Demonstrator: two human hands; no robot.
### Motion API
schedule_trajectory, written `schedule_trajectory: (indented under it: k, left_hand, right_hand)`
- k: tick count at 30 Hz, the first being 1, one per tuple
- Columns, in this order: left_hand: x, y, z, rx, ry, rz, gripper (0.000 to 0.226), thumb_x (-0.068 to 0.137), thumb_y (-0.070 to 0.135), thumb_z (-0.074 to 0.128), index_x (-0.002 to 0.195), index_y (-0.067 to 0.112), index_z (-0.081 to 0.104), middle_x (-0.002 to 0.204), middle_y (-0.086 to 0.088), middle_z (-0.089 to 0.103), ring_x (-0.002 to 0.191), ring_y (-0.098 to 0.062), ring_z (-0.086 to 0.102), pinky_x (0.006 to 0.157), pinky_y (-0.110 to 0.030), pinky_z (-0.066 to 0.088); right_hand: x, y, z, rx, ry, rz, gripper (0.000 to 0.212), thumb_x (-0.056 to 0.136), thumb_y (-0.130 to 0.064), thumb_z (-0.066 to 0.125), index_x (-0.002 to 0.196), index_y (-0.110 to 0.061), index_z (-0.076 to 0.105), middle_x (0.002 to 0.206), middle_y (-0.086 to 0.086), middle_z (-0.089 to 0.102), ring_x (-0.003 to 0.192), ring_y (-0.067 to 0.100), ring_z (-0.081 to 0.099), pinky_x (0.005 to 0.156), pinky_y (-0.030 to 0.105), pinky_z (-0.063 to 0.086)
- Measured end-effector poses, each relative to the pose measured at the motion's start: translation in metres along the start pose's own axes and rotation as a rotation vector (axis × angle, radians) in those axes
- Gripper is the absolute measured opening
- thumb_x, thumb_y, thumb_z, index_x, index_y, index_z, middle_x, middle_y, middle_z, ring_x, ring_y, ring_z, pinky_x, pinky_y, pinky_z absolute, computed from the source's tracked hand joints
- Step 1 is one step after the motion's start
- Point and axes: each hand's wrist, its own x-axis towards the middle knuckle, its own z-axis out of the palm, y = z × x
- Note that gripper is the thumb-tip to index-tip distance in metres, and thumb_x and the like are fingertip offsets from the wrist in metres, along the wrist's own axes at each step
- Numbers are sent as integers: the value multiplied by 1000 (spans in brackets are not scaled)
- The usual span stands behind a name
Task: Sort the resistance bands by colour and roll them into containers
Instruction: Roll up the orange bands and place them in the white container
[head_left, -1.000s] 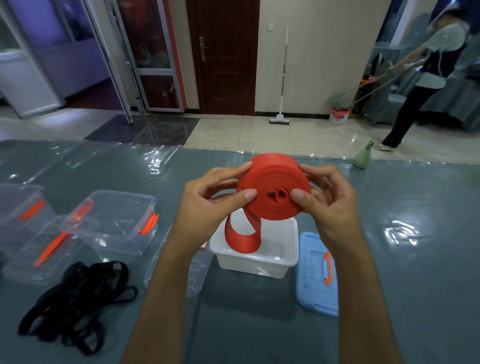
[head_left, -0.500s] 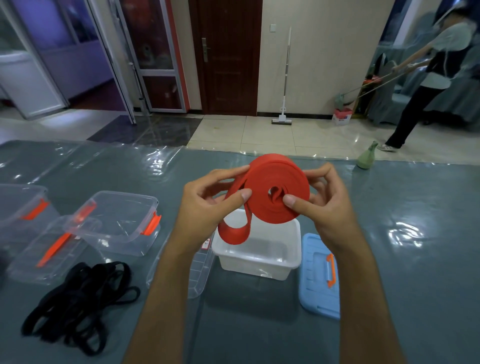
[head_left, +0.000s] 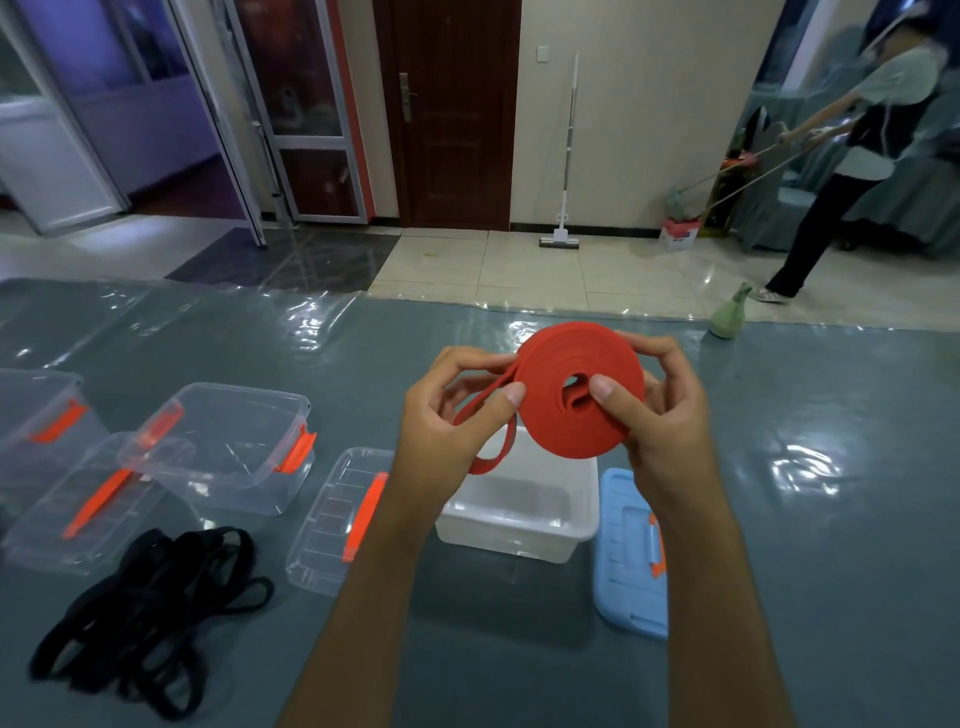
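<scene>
A red resistance band (head_left: 574, 426), wound into a flat coil, is held up above the table between both hands. My right hand (head_left: 662, 421) grips the coil, thumb pressed near its centre. My left hand (head_left: 454, 421) pinches the loose tail of the band, which hangs in a short loop below the coil. Directly under the coil stands an open white container (head_left: 524, 519). A tangle of black resistance bands (head_left: 150, 603) lies on the table at the front left.
A light blue lid (head_left: 631, 561) lies right of the white container. A clear lid (head_left: 337, 519) and several clear containers with orange latches (head_left: 228, 447) sit to the left. A green bottle (head_left: 727, 314) stands at the far edge. A person mops the floor beyond.
The coil has been turned and tilted flatter, and the hanging tail has grown shorter as it is wound on. Both hands stay on the band.
</scene>
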Motion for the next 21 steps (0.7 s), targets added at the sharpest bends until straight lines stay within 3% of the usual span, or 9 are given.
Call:
schedule_trajectory:
  k: [8, 12, 15, 21]
  left_hand:
    - [1, -9, 10, -97, 148, 41, 19, 85, 1, 79, 100, 4, 68, 102, 0, 75, 100, -22, 74, 89, -37, 60]
    - [2, -21, 17, -139, 227, 24, 11, 87, 6, 80, 88, 14, 72, 108, -7, 68, 104, -27, 69, 88, -44, 58]
    - [2, -27, 19, -102, 269, -2, 9, 88, 22, 82, 84, 24, 74, 105, -4, 70, 102, -23, 69, 80, -46, 53]
    - [0, -32, 18, -157, 322, -25, 19, 80, 40, 86, 83, 23, 77, 106, -3, 68, 98, -34, 70, 76, -47, 51]
  right_hand:
    - [4, 1, 2, 6, 37, -14, 52, 78, -15, 85, 123, -17, 60, 109, 19, 77, 95, 36, 77, 73, 39, 62]
    - [7, 5, 7, 8, 63, -22, 45, 79, -13, 81, 118, -23, 62, 108, 18, 77, 94, 34, 77, 71, 39, 63]
    - [8, 6, 11, 26, 87, -35, 45, 76, -16, 85, 115, -25, 63, 105, 15, 78, 90, 30, 78, 68, 35, 62]
    - [10, 8, 16, 40, 103, -51, 43, 77, -16, 82, 115, -25, 63, 108, 18, 76, 92, 30, 77, 68, 34, 61]
